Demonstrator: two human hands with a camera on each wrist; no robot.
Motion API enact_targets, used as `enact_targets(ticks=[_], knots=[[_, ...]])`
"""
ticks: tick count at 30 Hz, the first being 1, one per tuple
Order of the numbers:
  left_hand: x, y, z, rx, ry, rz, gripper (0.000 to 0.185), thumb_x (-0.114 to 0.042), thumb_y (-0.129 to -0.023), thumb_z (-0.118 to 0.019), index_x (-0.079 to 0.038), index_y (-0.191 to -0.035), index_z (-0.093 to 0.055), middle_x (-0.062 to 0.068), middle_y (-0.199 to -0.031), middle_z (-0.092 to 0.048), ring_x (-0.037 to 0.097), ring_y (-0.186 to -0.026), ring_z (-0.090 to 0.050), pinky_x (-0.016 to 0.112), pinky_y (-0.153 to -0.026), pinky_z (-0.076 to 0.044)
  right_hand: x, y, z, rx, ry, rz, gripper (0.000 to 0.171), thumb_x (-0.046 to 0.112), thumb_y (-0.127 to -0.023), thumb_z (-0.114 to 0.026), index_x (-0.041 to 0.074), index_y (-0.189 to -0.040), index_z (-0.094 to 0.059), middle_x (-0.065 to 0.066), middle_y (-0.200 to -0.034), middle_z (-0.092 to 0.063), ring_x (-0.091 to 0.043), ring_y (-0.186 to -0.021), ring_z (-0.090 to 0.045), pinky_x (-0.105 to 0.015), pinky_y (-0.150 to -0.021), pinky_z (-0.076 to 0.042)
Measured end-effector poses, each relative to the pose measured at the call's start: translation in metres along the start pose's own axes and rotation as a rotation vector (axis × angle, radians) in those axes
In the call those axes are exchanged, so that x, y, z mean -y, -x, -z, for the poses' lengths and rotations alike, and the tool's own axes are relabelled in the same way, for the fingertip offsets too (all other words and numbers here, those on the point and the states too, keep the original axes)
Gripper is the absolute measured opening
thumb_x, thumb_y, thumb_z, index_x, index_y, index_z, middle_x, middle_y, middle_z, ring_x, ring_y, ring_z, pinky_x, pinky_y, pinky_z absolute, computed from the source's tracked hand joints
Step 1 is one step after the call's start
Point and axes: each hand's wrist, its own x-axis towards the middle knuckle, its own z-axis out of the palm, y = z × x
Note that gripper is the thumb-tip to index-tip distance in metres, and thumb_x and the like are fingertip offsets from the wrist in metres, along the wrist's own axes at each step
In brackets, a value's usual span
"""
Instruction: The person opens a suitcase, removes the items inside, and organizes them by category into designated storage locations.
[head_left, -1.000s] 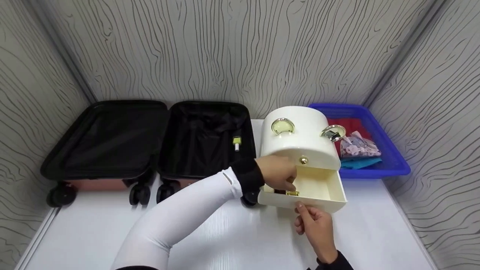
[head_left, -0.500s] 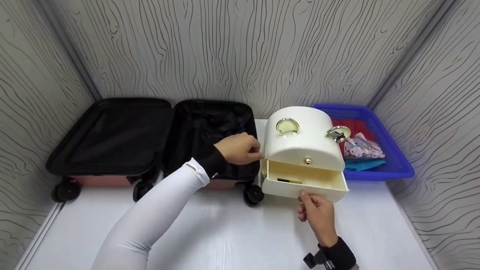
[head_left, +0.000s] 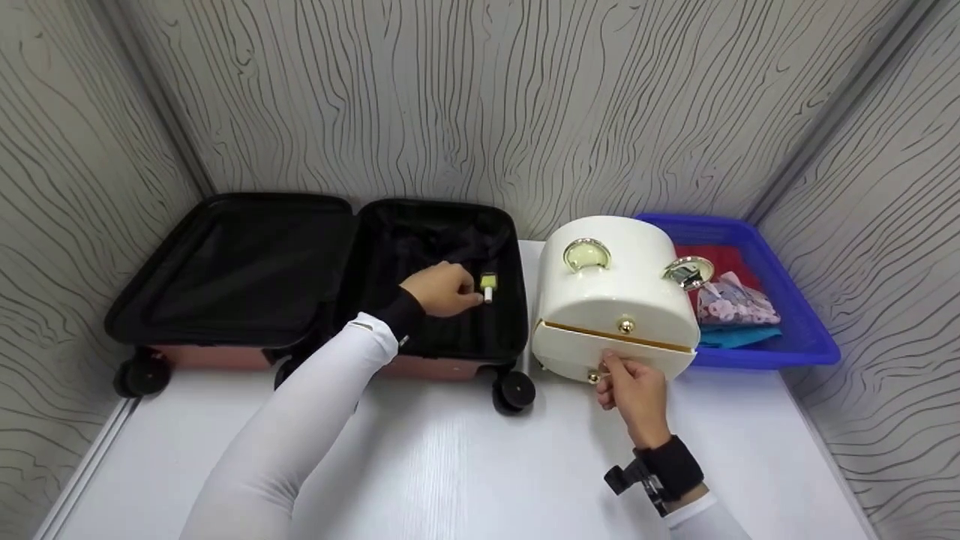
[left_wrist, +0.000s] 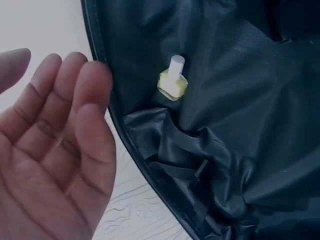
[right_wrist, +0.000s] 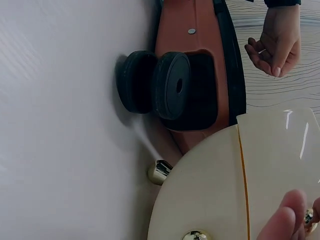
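My left hand is over the right half of the suitcase, its fingers loosely bent and holding nothing. Beside its fingertips lies a nail polish bottle, pale yellow with a white cap; in the left wrist view the bottle rests on the black lining. At the front of the cream storage box, my right hand has its thumb against the lower drawer and curled fingers at its gold knob. A narrow gap shows above that drawer, and its inside is hidden.
A blue basket with red and turquoise cloth and a flowered packet stands right of the box. The suitcase's other half lies at left. Suitcase wheels stick out in front. Patterned walls surround the white table.
My left hand has left the drawer and moved left over the suitcase. My right hand has pushed the drawer nearly closed, hiding the black-and-gold item inside.
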Motion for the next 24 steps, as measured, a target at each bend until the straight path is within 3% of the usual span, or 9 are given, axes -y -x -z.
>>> enact_targets(ticks=[10, 18, 24], knots=[[0.004, 0.003, -0.005, 0.001, 0.0, 0.008, 0.045, -0.035, -0.108, -0.068, -0.02, -0.069, -0.051, -0.008, -0.064, -0.045, 0.012, -0.06, -0.043, 0.03, -0.061, -0.037, -0.001, -0.009, -0.004, -0.002, -0.019, -0.006, 0.04, 0.026, -0.109, -0.066, -0.013, -0.103, -0.074, -0.003, -0.059, -0.067, -0.01, -0.045, -0.061, -0.026, -0.047, -0.055], [0.006, -0.006, -0.003, 0.016, -0.019, 0.042, 0.045, -0.036, -0.108, -0.067, -0.02, -0.069, -0.051, -0.008, -0.064, -0.045, 0.012, -0.06, -0.044, 0.03, -0.061, -0.037, -0.025, -0.004, 0.004, 0.023, 0.122, 0.043, 0.036, 0.023, -0.098, -0.083, -0.012, -0.096, -0.076, -0.004, -0.058, -0.064, -0.012, -0.046, -0.059, -0.025, -0.048, -0.054], [0.006, -0.019, 0.003, 0.027, -0.029, 0.068, 0.045, -0.033, -0.108, -0.067, -0.019, -0.068, -0.05, -0.007, -0.062, -0.043, 0.013, -0.058, -0.042, 0.03, -0.06, -0.036, -0.041, -0.011, 0.006, 0.03, 0.208, 0.024, 0.035, 0.022, -0.1, -0.081, -0.012, -0.095, -0.076, 0.0, -0.056, -0.062, -0.01, -0.046, -0.058, -0.024, -0.046, -0.052]])
